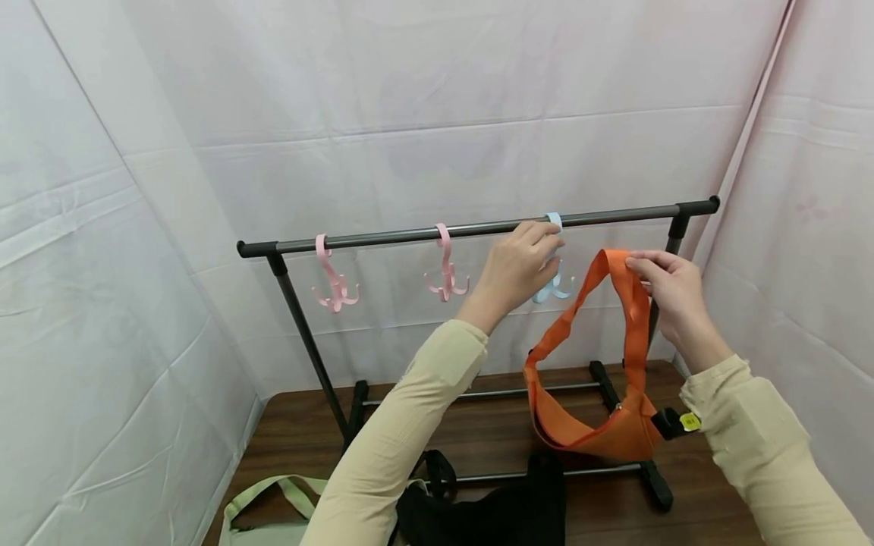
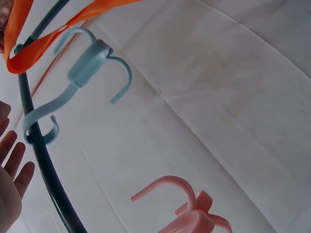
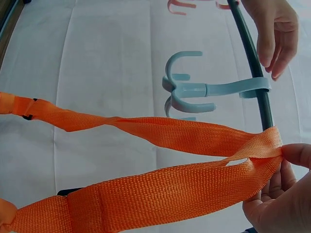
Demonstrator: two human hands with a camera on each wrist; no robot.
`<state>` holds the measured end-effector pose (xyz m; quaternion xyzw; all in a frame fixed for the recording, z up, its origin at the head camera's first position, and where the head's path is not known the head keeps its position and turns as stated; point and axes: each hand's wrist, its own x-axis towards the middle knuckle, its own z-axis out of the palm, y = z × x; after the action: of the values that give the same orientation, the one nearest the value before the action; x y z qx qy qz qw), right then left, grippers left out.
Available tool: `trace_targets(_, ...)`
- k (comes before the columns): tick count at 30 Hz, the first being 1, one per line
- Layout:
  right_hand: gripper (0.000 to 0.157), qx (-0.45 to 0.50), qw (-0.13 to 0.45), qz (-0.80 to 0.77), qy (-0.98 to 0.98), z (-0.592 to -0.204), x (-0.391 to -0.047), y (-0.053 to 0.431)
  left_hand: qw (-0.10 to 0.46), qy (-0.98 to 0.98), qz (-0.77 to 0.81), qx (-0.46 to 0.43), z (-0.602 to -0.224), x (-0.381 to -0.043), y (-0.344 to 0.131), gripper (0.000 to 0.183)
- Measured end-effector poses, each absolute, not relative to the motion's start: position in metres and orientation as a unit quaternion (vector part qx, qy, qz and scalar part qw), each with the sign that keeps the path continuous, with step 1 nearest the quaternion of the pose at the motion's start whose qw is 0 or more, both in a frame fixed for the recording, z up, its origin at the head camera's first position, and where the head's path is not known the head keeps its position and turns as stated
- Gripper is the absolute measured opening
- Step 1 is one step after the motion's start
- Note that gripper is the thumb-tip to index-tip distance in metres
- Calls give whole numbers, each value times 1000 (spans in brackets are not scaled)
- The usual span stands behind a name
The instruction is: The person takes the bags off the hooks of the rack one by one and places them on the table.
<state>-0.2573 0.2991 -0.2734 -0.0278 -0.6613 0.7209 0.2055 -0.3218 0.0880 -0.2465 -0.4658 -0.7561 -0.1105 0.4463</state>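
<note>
An orange bag (image 1: 601, 436) hangs by its strap (image 3: 170, 199) from my right hand (image 1: 672, 292), which pinches the strap's top between thumb and fingers. Just left of that strap, a light blue multi-prong hook (image 3: 192, 91) hangs on the dark metal bar (image 1: 614, 218). My left hand (image 1: 522, 262) is beside the top of this hook, its fingers extended and loosely bent. In the left wrist view those fingers (image 2: 14, 160) stand apart from the hook and the bar, holding nothing.
Two pink hooks (image 1: 334, 280) hang farther left on the bar. The rack's feet (image 1: 655, 485) stand on a brown wooden table (image 1: 293, 425). A black bag (image 1: 485, 512) and a pale green bag (image 1: 262, 531) lie at the front. White cloth surrounds the table.
</note>
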Motion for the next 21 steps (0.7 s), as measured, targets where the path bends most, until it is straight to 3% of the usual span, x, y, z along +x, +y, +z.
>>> trace_targets(14,6,26,224,733,-642,-266,-232,307,444,-710,-148,-526,-298,-291,90,12)
trace_targets(21,6,52,220,752,-619,-256,-221,306,397,-730,-175,-528,-344,-285,84,11)
